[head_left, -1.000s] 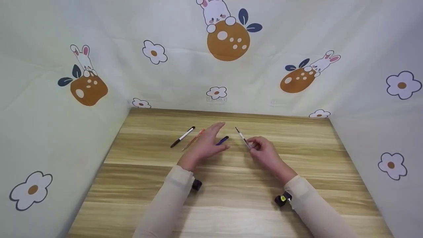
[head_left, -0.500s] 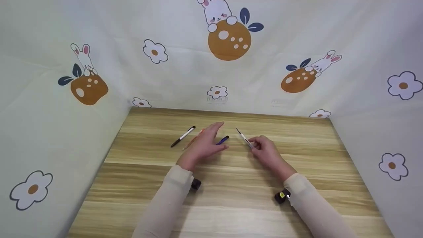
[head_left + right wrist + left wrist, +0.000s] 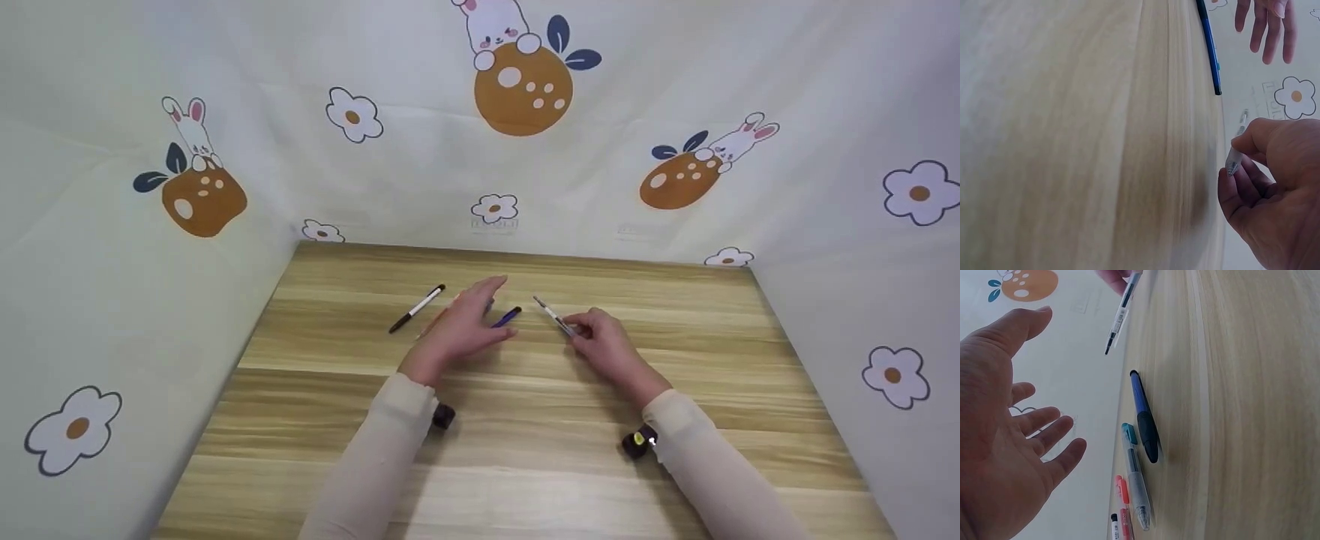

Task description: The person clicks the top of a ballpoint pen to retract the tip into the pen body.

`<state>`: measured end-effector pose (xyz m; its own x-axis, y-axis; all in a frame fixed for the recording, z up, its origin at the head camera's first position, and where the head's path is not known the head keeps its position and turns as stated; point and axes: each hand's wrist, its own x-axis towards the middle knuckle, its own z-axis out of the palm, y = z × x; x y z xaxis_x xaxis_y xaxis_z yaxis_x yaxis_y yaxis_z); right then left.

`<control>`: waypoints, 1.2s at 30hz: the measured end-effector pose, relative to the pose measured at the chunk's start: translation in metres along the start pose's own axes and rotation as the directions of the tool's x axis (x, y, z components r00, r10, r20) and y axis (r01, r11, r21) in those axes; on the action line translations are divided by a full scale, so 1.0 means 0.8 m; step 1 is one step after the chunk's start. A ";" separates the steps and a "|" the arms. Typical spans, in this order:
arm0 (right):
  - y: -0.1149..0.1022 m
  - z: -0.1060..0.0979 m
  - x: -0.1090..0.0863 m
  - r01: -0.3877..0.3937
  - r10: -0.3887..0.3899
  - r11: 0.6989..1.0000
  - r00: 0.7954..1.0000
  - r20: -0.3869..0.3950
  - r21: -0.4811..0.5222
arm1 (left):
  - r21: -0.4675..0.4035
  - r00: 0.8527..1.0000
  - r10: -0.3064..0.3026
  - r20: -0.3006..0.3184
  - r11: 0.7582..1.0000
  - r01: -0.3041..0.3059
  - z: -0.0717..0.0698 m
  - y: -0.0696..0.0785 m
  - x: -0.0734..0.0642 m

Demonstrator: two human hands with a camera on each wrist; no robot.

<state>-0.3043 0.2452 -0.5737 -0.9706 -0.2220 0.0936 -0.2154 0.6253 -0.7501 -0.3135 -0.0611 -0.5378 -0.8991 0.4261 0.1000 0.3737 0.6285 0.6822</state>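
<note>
My right hand (image 3: pixel 607 349) pinches a slim pen (image 3: pixel 553 314) with a clear barrel between thumb and fingers, off the table. In the left wrist view that pen (image 3: pixel 1120 318) points its dark end downward. My left hand (image 3: pixel 463 322) hovers with fingers extended and holds nothing. Near it lies a blue pen (image 3: pixel 1143 413) with a dark grip. Beside this are a clear pen (image 3: pixel 1136 481) with a teal clip and a red-orange pen (image 3: pixel 1123 509). A white pen (image 3: pixel 417 308) with black ends lies farthest left. In the head view, my left hand mostly covers the red-orange and teal-clipped pens.
The wood-grain table (image 3: pixel 525 450) is enclosed at the back and both sides by pale cloth (image 3: pixel 420 172) printed with rabbits, oranges and flowers. A small black camera (image 3: pixel 444 416) sits at the left wrist, another camera (image 3: pixel 636 444) at the right.
The pen in my right hand has tilted slightly, its far end now a little lower in the head view. My left hand stays nearly still, and the pens on the table have not moved.
</note>
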 end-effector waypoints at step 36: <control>0.010 0.000 -0.001 -0.002 0.004 0.996 1.000 0.017 -0.087 | 0.002 1.000 -0.001 0.027 1.000 0.001 -0.003 -0.005 -0.005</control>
<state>-0.3049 0.2502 -0.5798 -0.9693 -0.2327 0.0797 -0.2220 0.6887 -0.6902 -0.3119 -0.0665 -0.5392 -0.8931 0.4428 0.0794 0.3730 0.6302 0.6810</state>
